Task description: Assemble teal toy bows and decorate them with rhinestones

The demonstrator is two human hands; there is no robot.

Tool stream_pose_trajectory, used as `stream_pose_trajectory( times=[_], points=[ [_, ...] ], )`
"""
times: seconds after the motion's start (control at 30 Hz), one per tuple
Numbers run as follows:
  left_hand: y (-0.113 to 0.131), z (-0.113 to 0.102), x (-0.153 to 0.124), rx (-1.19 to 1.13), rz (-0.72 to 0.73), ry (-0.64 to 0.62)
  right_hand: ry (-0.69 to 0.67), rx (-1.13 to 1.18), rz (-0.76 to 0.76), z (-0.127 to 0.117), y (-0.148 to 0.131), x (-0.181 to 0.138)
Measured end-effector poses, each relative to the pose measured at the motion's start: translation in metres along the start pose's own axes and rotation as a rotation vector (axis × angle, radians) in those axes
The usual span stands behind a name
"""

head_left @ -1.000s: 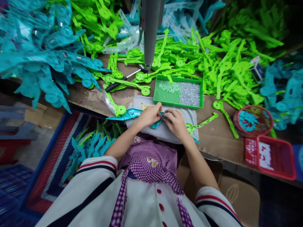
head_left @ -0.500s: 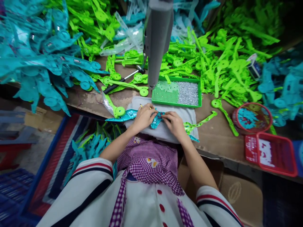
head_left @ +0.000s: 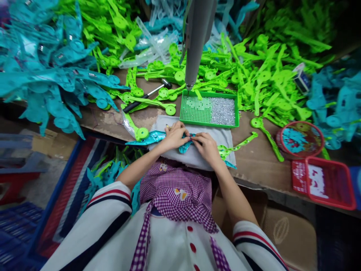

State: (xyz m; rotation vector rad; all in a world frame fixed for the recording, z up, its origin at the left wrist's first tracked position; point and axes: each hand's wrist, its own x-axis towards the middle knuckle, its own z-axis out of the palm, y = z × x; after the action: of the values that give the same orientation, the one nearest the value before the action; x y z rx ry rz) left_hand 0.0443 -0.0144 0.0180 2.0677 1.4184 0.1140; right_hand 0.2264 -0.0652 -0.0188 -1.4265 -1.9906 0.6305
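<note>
On a grey cloth point(head_left: 194, 162) in front of me lies a teal plastic part point(head_left: 184, 147), partly covered by my fingers. My left hand point(head_left: 176, 136) is closed over its upper left side, fingertips pressed down on it. From the right, my right hand point(head_left: 207, 146) pinches at the same part, its fingertips almost meeting the left ones. A small reddish piece shows between the fingertips, too small to name. A long teal piece point(head_left: 150, 138) extends left from under my left hand; whether it is joined to the part is hidden. Right of my right hand lies a lime green arm piece point(head_left: 238, 146).
A grey powered screwdriver point(head_left: 194, 49) hangs above a green tray point(head_left: 197, 122) of small metal pieces. A hammer point(head_left: 146, 96) lies left. Heaps of teal parts point(head_left: 42, 75) and lime green parts point(head_left: 270, 82) surround the bench. Red baskets point(head_left: 332, 160) stand at right.
The hanging screwdriver has swung slightly right and away from me. My left hand has shifted a little to the right over the teal part; my right hand stays almost in place.
</note>
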Motion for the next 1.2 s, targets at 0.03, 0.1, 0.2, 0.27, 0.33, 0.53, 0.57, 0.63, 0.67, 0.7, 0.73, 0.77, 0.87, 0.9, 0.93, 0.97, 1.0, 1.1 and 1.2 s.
stream_pose_trajectory(
  times=[0.03, 0.1, 0.2, 0.27, 0.33, 0.53, 0.57, 0.63, 0.67, 0.7, 0.73, 0.77, 0.87, 0.9, 0.93, 0.97, 1.0, 1.1, 1.2],
  points=[
    [0.000, -0.001, 0.002, -0.011, -0.012, -0.009, 0.000, 0.000, 0.003, 0.000, 0.000, 0.000],
    [-0.001, -0.003, 0.002, -0.031, -0.016, -0.010, -0.003, 0.001, 0.004, 0.000, 0.000, 0.000],
    [-0.004, -0.003, -0.002, -0.068, 0.024, 0.001, -0.007, 0.005, 0.006, 0.000, 0.000, 0.001],
    [-0.008, -0.001, -0.007, -0.088, 0.051, 0.032, -0.007, 0.010, 0.005, 0.000, 0.000, 0.001],
    [-0.011, 0.002, -0.012, -0.083, 0.041, 0.117, -0.007, 0.018, 0.001, 0.000, 0.000, 0.001],
    [-0.013, 0.011, -0.023, 0.003, 0.087, 0.240, -0.001, 0.026, 0.014, 0.001, 0.001, 0.001],
    [-0.012, 0.013, -0.023, 0.006, 0.095, 0.239, 0.001, 0.027, 0.015, 0.001, 0.001, 0.002],
    [-0.009, 0.013, -0.021, 0.000, 0.078, 0.235, 0.005, 0.025, 0.013, 0.000, 0.001, 0.002],
    [-0.008, 0.013, -0.019, -0.011, 0.062, 0.224, 0.005, 0.024, 0.012, 0.000, 0.001, 0.002],
    [-0.007, 0.012, -0.016, -0.026, 0.044, 0.207, 0.005, 0.023, 0.011, 0.000, 0.001, 0.002],
    [-0.006, 0.011, -0.013, -0.043, 0.027, 0.187, 0.005, 0.023, 0.011, 0.000, 0.001, 0.002],
    [-0.006, 0.010, -0.011, -0.060, 0.012, 0.166, 0.004, 0.024, 0.011, 0.000, 0.000, 0.001],
    [-0.005, 0.006, -0.004, -0.089, -0.015, 0.122, 0.007, 0.032, 0.010, 0.000, 0.000, 0.001],
    [-0.004, 0.005, -0.003, -0.087, -0.017, 0.121, 0.009, 0.035, 0.010, 0.000, 0.000, 0.001],
    [-0.004, 0.005, -0.002, -0.081, -0.014, 0.126, 0.010, 0.037, 0.011, 0.000, 0.000, 0.001],
    [-0.004, 0.005, -0.002, -0.074, -0.009, 0.140, 0.011, 0.038, 0.012, 0.000, 0.000, 0.001],
    [-0.003, 0.007, -0.003, -0.068, -0.003, 0.157, 0.011, 0.039, 0.014, 0.000, 0.000, 0.001],
    [-0.004, 0.013, -0.008, -0.065, 0.000, 0.214, 0.008, 0.043, 0.021, -0.001, -0.001, 0.001],
    [-0.005, 0.019, -0.011, -0.082, 0.010, 0.251, -0.001, 0.049, 0.027, -0.002, -0.002, 0.002]
  ],
)
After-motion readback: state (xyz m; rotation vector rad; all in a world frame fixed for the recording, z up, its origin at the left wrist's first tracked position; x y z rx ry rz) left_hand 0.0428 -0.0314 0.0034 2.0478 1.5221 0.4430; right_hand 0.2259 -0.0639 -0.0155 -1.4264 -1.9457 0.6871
